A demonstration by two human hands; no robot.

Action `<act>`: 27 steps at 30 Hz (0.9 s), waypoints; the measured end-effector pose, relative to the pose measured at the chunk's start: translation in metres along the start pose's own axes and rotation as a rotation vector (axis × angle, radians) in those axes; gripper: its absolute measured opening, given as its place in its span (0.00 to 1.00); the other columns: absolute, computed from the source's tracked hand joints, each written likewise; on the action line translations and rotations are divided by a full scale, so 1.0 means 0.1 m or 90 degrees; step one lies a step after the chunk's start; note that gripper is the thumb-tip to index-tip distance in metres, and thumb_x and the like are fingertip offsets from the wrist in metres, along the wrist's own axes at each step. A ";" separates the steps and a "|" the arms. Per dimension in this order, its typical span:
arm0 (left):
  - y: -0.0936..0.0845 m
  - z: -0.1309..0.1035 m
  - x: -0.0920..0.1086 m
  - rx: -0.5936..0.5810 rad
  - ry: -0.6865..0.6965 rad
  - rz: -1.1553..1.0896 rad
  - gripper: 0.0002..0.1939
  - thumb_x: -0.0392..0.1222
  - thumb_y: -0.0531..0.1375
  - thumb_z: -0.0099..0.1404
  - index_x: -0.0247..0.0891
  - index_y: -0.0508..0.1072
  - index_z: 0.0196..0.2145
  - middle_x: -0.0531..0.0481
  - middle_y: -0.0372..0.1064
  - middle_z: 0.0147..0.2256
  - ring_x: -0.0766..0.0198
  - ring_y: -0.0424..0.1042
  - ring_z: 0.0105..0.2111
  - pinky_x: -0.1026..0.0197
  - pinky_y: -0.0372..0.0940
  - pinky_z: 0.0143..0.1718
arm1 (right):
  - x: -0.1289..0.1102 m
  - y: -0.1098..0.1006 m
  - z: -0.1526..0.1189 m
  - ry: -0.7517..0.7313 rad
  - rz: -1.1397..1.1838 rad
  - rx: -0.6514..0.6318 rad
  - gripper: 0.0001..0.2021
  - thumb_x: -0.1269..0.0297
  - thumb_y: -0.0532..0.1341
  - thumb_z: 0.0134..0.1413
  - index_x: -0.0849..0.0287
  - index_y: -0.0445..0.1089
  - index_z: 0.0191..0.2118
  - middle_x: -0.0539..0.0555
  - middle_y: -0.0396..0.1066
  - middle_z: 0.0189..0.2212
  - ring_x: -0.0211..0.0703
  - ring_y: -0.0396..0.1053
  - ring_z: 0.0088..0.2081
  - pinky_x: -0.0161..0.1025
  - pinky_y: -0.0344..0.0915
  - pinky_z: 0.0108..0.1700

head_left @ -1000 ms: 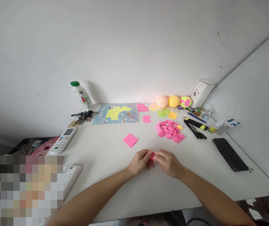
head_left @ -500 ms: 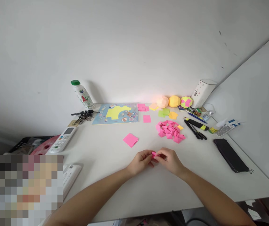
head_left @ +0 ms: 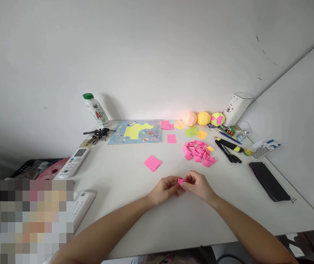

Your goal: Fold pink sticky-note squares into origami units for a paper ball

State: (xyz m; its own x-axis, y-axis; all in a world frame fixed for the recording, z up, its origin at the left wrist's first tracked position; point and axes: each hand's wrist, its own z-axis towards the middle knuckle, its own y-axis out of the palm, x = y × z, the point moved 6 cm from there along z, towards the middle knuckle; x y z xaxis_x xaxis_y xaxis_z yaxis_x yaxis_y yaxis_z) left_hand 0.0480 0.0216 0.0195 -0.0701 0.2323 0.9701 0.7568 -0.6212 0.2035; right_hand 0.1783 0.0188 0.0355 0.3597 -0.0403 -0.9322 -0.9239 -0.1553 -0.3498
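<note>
A small folded piece of pink paper [head_left: 181, 181] is pinched between my two hands over the front middle of the table. My left hand [head_left: 165, 189] is closed on its left side, my right hand [head_left: 198, 185] on its right side; the fingers hide much of it. Beyond the left hand lies a short stack of square pink paper sheets [head_left: 152, 163]. A heap of folded pink paper pieces [head_left: 198, 152] sits past my right hand, with a small orange piece at its edge. A single pink square [head_left: 171, 138] lies farther back.
Paper balls [head_left: 203, 118] line the wall. A blue picture card [head_left: 113, 137], keys [head_left: 100, 135] and a bottle [head_left: 96, 110] stand back left. Remote controls [head_left: 73, 163] lie left. Scissors [head_left: 228, 152], a cutter [head_left: 230, 144] and a black pouch [head_left: 269, 182] lie right on the white table [head_left: 124, 176].
My right hand has risen slightly and its fingers have shifted along the pink paper, which has turned a little. The left hand stays nearly in place.
</note>
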 end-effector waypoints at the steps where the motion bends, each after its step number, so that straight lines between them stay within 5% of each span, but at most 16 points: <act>1: 0.00 0.00 0.00 0.001 0.001 -0.001 0.20 0.50 0.57 0.60 0.33 0.68 0.44 0.41 0.72 0.39 0.60 0.72 0.36 0.60 0.65 0.34 | 0.01 0.00 0.00 0.007 0.011 -0.001 0.11 0.57 0.63 0.46 0.59 0.65 0.27 0.48 0.65 0.22 0.35 0.61 0.24 0.32 0.61 0.25; 12: -0.01 0.00 -0.06 0.034 -0.002 -0.016 0.23 0.50 0.58 0.59 0.34 0.61 0.47 0.41 0.73 0.37 0.58 0.72 0.37 0.59 0.65 0.33 | 0.11 0.05 0.04 0.056 0.074 -0.047 0.14 0.53 0.64 0.44 0.62 0.69 0.28 0.49 0.66 0.19 0.35 0.60 0.21 0.32 0.58 0.23; 27: -0.04 0.04 -0.08 0.029 -0.019 0.015 0.19 0.52 0.59 0.57 0.31 0.71 0.36 0.43 0.72 0.30 0.63 0.72 0.28 0.62 0.66 0.27 | 0.08 0.04 0.05 0.058 0.143 -0.054 0.14 0.54 0.65 0.44 0.62 0.70 0.26 0.50 0.69 0.23 0.33 0.61 0.21 0.33 0.61 0.24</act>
State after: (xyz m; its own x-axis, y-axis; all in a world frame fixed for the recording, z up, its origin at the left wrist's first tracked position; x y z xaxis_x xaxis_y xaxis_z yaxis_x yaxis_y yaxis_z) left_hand 0.0477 0.0252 0.0105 -0.0337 0.2407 0.9700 0.7866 -0.5923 0.1744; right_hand 0.1769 0.0232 0.0258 0.1604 -0.1711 -0.9721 -0.9691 -0.2144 -0.1221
